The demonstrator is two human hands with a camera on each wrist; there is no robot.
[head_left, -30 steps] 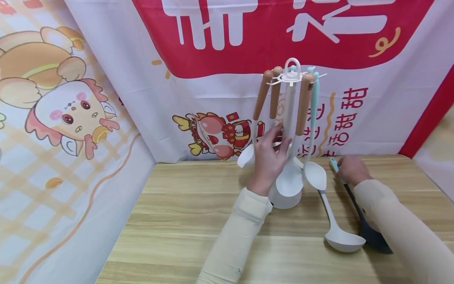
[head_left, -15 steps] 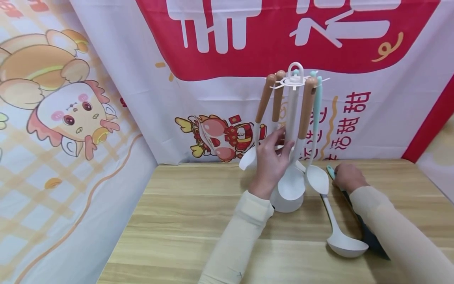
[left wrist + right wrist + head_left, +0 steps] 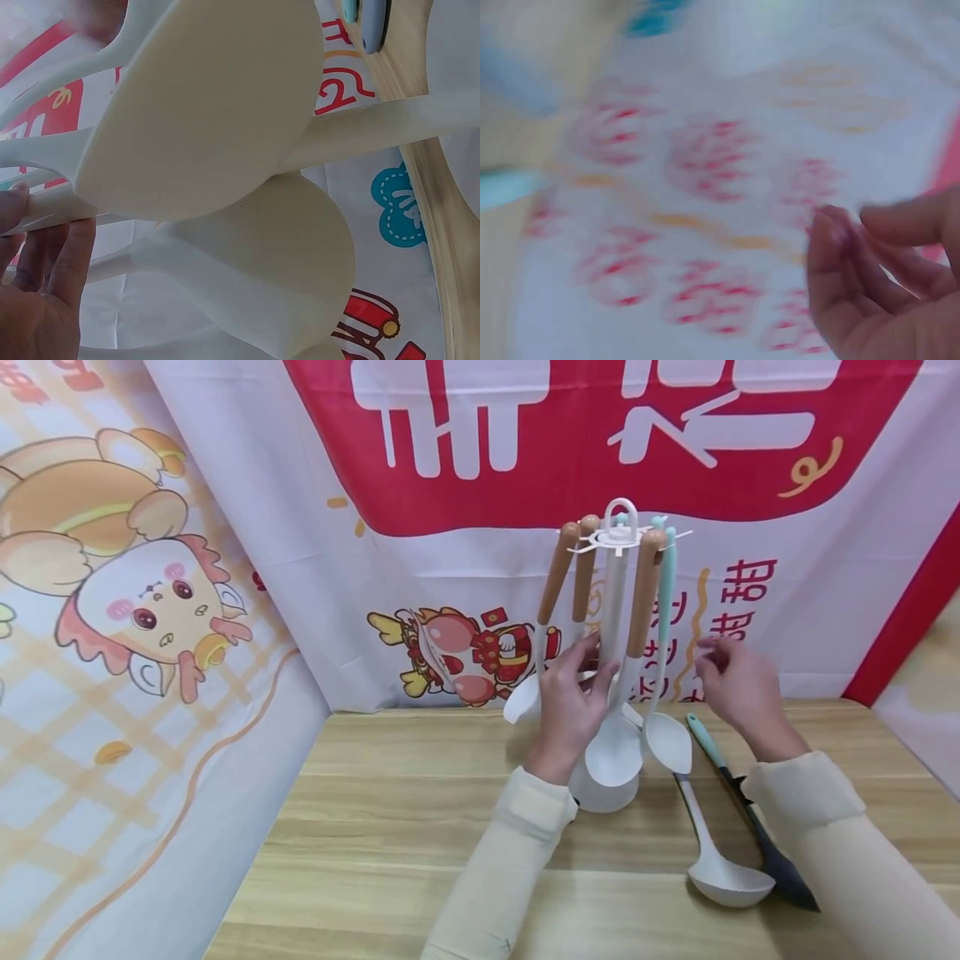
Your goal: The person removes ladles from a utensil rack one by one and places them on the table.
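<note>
My left hand (image 3: 573, 697) grips the pole of a white utensil stand (image 3: 613, 593), thumb and fingers around it. In the left wrist view, the same hand (image 3: 45, 277) is at the left edge, beside pale utensil heads (image 3: 202, 112). Wooden-handled and mint-handled utensils hang around the stand's top ring, including a pointed white spoon (image 3: 667, 743). My right hand (image 3: 742, 689) is raised right of the stand, holding nothing. In the right wrist view, its fingers (image 3: 829, 262) are loosely curled, the thumb slightly apart. Below it lies a dark utensil with a mint handle (image 3: 705, 739).
A light grey ladle (image 3: 727, 877) lies on the wooden table (image 3: 360, 843), its bowl near the dark utensil's head. Behind the stand hangs a printed white and red cloth (image 3: 450, 560). Another patterned cloth (image 3: 135, 743) covers the left side.
My right hand has let go of the mint-handled utensil and risen above it. That utensil stays on the table. My left hand keeps its grip on the stand.
</note>
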